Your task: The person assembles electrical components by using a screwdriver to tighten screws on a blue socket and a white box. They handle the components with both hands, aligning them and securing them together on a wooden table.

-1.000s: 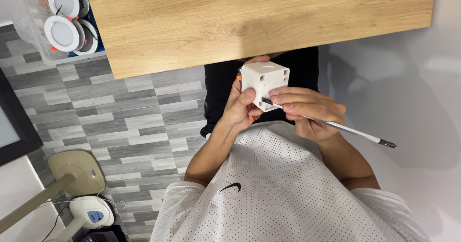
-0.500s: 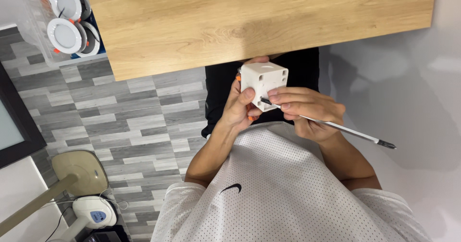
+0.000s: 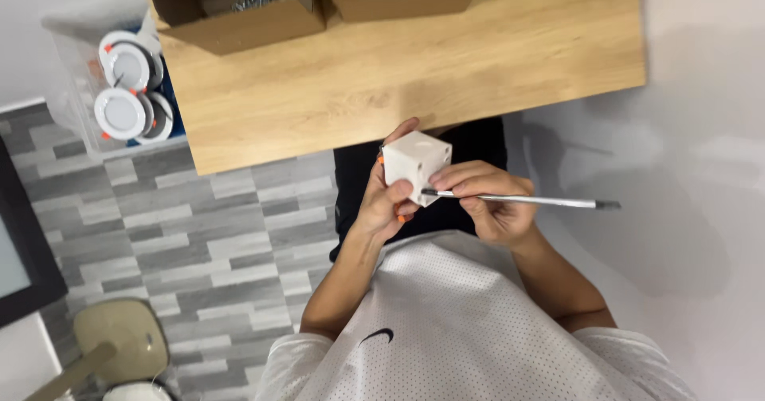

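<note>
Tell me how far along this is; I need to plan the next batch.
Done: round white fixtures sit stacked in a clear bin beside the wooden table. In hand: the left hand holds a small white box-shaped unit, and the right hand presses a thin metal tool against it. Left: cardboard boxes on the table hold more parts.

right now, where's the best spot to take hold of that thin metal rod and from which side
Grip the thin metal rod on its bare shaft, between the right hand and the dark end. It lies nearly level, pointing away from the white cube-shaped housing held in the left hand. Come from above, pinching across its width; that stretch looks free of fingers.
</note>
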